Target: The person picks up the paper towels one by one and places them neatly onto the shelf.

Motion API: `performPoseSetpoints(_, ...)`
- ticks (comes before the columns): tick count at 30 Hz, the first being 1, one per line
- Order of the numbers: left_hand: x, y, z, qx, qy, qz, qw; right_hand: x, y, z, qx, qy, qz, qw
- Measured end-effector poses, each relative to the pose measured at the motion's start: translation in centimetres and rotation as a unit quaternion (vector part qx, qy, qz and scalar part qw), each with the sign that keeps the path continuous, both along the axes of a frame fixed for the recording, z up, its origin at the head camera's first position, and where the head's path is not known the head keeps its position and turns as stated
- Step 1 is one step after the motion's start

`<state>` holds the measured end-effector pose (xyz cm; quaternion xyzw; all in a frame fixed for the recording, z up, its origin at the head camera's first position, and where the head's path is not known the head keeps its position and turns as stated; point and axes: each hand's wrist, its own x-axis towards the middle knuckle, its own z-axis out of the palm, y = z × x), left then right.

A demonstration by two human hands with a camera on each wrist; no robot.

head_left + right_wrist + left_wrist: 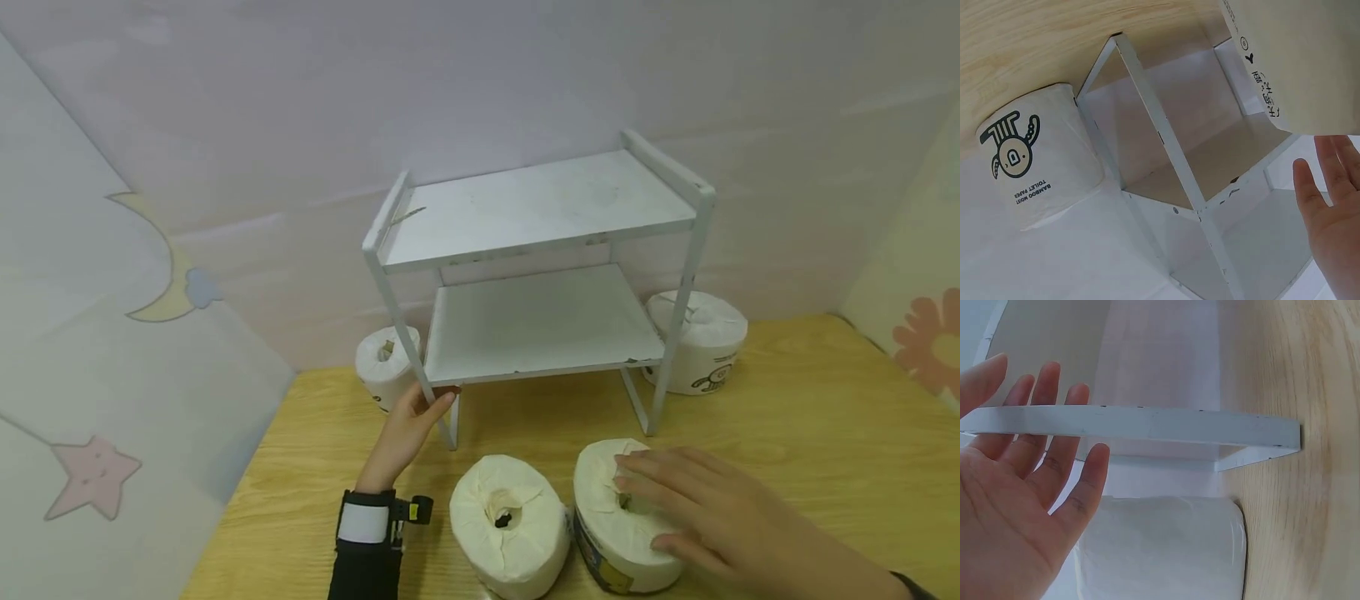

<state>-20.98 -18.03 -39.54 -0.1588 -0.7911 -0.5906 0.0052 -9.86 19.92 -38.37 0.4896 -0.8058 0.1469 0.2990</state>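
A white two-tier shelf rack point(540, 208) stands against the back wall. My left hand point(405, 429) is at its front left leg point(1166, 422), thumb on one side and loosely bent fingers passing behind the leg. Two wrapped toilet paper rolls stand in front of the rack, a left roll point(510, 525) and a right roll point(607, 475). My right hand point(712, 508) lies over the top of the right roll, its fingers spread and nearly straight. In the right wrist view, that roll point(1310, 62) hides part of the fingers.
Another wrapped roll point(382, 358) stands behind the rack's left legs. A roll with a printed cartoon point(697, 342) stands beside its right side. All rest on a wooden tabletop point(810, 417) against a pale wall point(525, 83).
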Motion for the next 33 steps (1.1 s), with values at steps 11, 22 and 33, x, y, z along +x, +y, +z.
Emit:
performPoseSetpoints(11,0.0,-0.1,-0.1,-0.024,0.019,0.016,0.9994,0.2,-0.2,-0.3,0.014,0.017,0.028,0.9994)
performPoseSetpoints(22,0.1,-0.2,0.2,-0.035,0.017,0.028,0.9988,0.8,-0.2,-1.0,0.039,0.01,0.025,0.9989)
performPoseSetpoints(33,0.3,-0.9,0.2,-0.109,0.022,0.038,0.993,0.6,-0.4,-1.9,0.034,0.038,0.039,0.998)
